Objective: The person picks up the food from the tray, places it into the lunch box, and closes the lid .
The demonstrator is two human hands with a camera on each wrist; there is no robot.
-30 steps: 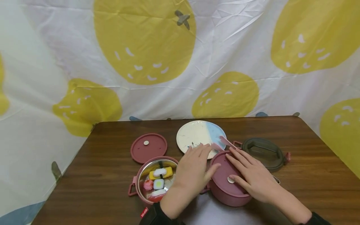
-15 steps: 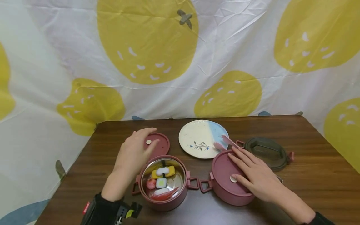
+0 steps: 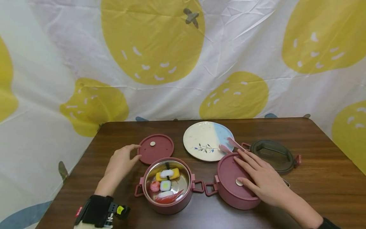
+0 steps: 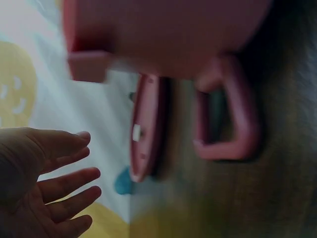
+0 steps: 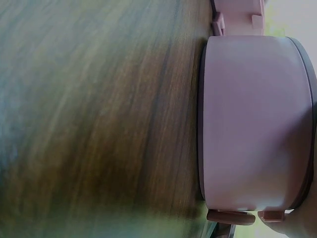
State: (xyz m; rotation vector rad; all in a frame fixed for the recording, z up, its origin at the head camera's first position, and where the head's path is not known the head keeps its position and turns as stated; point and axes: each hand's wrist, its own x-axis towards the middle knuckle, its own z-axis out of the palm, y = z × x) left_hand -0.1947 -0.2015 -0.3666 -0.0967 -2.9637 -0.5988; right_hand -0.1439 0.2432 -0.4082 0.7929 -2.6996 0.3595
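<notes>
My left hand (image 3: pixel 120 163) reaches toward the left edge of a round dark-pink lid (image 3: pixel 156 149) lying on the table. In the left wrist view its fingers are spread, with a gap between them and the lid. In front of the lid stands an uncovered pink pot (image 3: pixel 169 208) with two loop handles. Inside it are toy sushi pieces: a yellow one (image 3: pixel 175 173), a round pink one (image 3: pixel 155 186), a roll (image 3: pixel 165 185) and a red-and-white one (image 3: pixel 170 197). My right hand (image 3: pixel 261 178) rests with extended fingers on the lid of a second, covered pink pot (image 3: pixel 237 200).
A white and light-blue plate (image 3: pixel 200 136) lies at the back. A pink fork (image 3: pixel 234 143) and a pink spoon (image 3: pixel 224 148) overlap its right side. A dark oval lid (image 3: pixel 273 156) with pink clips sits behind the right hand. A fruit-print cloth (image 3: pixel 171 101) hangs behind the table.
My left hand has moved from beside the covered pot leftward over the uncovered pot, then down to the loose lid's left edge. The right hand has stayed on the covered pot.
</notes>
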